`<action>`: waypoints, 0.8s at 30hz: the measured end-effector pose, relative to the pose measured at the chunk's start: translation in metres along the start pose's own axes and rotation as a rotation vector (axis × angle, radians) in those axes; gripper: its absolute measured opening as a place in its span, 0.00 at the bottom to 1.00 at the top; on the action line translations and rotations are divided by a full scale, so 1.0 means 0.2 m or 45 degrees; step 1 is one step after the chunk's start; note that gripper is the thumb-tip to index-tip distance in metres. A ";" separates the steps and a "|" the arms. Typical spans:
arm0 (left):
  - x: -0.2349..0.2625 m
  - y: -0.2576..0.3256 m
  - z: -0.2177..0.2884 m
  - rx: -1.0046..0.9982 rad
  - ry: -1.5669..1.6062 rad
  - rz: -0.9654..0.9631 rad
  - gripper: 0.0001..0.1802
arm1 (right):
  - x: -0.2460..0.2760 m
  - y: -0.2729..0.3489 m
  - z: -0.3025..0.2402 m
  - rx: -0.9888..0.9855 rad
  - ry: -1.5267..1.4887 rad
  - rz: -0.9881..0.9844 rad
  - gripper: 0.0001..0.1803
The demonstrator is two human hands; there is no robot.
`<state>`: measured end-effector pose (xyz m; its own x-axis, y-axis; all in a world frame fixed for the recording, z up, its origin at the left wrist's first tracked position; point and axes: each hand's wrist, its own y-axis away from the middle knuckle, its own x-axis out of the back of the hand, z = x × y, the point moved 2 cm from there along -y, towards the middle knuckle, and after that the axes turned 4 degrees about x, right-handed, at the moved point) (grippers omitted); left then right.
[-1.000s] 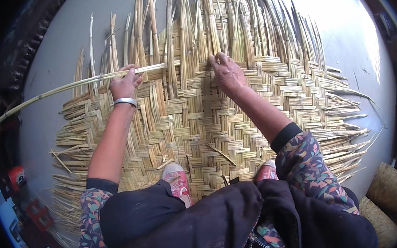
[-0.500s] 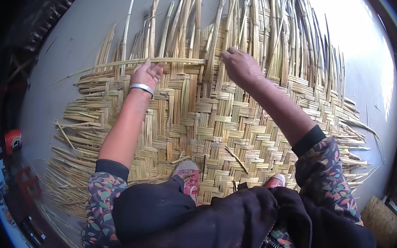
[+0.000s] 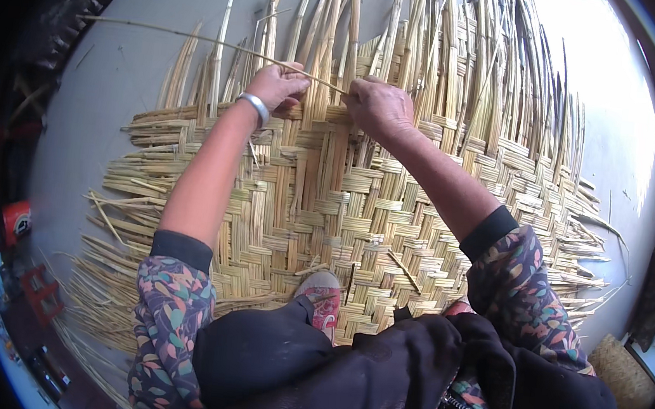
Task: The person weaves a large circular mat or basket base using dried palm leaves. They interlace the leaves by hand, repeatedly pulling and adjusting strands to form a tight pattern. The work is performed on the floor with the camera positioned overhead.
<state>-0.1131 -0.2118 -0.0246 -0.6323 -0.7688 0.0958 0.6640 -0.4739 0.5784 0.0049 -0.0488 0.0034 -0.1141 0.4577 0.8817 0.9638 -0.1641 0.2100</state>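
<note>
A long thin reed (image 3: 194, 36) runs from the far left to between my two hands, raised over the far edge of a half-woven reed mat (image 3: 320, 204). My left hand (image 3: 278, 87), with a silver bracelet on its wrist, pinches the reed partway along. At the reed's right end, my right hand (image 3: 380, 108) is closed around it; its fingertips are partly hidden. Just below my hands, woven strips cross in blocks. Upright loose reeds (image 3: 331, 33) stick out beyond the far edge.
I stand on the mat in red shoes (image 3: 323, 301). Short reed bits (image 3: 405, 272) lie on the weave. Uneven reed ends fringe both sides over the grey floor (image 3: 77, 128). A small red stool (image 3: 41, 295) stands at the left, a rolled woven mat (image 3: 624, 378) at the right.
The reed has lifted off the mat, its left end swinging up and away. My left hand has moved farther out and closed on it; my right hand has shifted slightly left and nearer.
</note>
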 end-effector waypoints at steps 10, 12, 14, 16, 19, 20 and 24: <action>-0.08 -0.18 -0.10 -0.149 -0.864 0.353 0.14 | 0.00 0.01 -0.01 -0.028 -0.038 0.149 0.12; -0.14 -0.15 -0.06 -0.246 -0.925 0.425 0.14 | 0.01 0.02 0.01 -0.043 -0.055 0.168 0.11; -0.14 -0.13 -0.05 -0.326 -0.961 0.441 0.12 | 0.01 0.02 0.00 -0.039 -0.082 0.181 0.11; -0.13 -0.11 -0.04 -0.539 -1.034 0.452 0.10 | 0.02 0.03 0.00 -0.045 -0.107 0.189 0.11; -0.16 -0.09 -0.05 -0.547 -0.938 0.424 0.09 | 0.01 0.02 0.01 -0.044 -0.137 0.231 0.12; -0.18 -0.09 -0.06 -0.496 -0.873 0.411 0.09 | 0.01 0.03 0.01 -0.058 -0.140 0.230 0.12; -0.17 -0.12 -0.02 -0.271 -0.724 0.171 0.23 | 0.03 0.04 0.00 -0.090 -0.174 0.256 0.12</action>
<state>-0.1062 -0.1757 -0.0455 -0.6122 -0.5063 0.6073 0.7806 -0.5092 0.3623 0.0127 -0.0482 0.0102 0.1163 0.5232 0.8443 0.9441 -0.3222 0.0696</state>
